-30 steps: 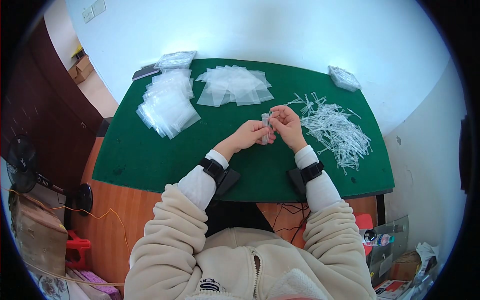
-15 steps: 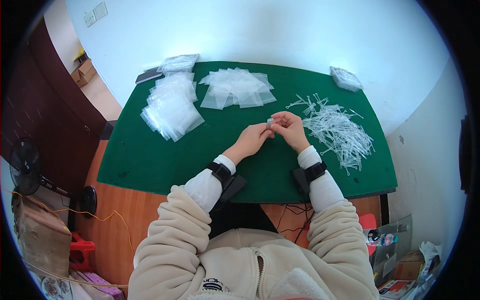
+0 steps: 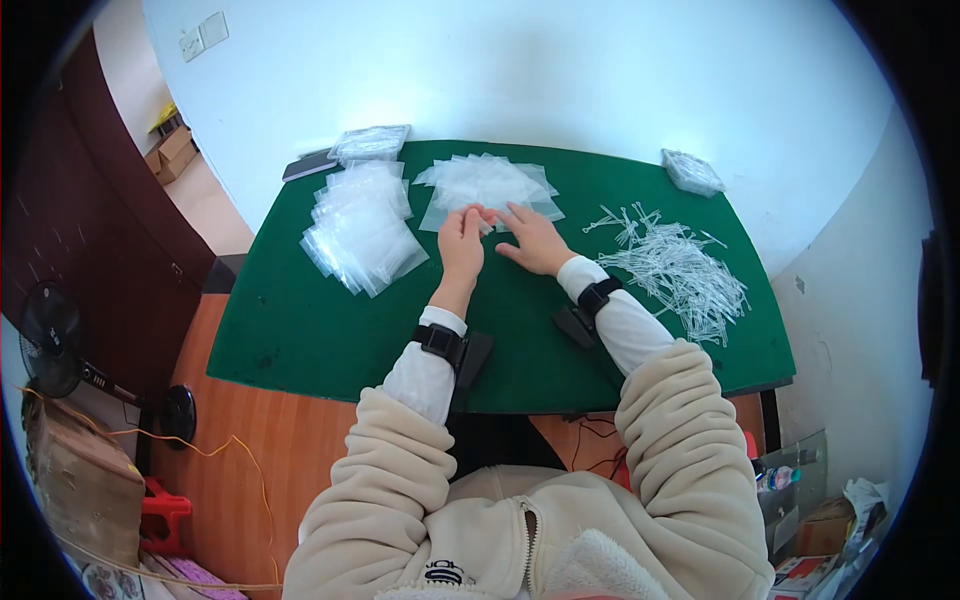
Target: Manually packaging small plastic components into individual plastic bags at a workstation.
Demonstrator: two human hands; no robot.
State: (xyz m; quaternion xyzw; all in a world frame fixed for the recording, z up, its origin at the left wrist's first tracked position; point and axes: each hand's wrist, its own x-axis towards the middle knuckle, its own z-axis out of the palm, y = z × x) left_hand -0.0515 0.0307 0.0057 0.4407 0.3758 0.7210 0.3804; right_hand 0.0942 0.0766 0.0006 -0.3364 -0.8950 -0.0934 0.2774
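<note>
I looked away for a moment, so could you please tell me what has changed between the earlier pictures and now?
Both hands moved away from the body: the left hand and right hand left the small piece they worked together mid-table and now rest at the near edge of the middle pile of clear bags. The left bag pile and heap of clear sticks stayed put.

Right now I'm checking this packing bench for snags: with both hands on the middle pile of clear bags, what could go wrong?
The left hand and right hand press on a loose, fanned pile of clear bags; pulling one may drag several along. The right sleeve lies close to the heap of thin clear plastic sticks and could sweep some off the green table. The left stack of bags leans and might slide.
</note>
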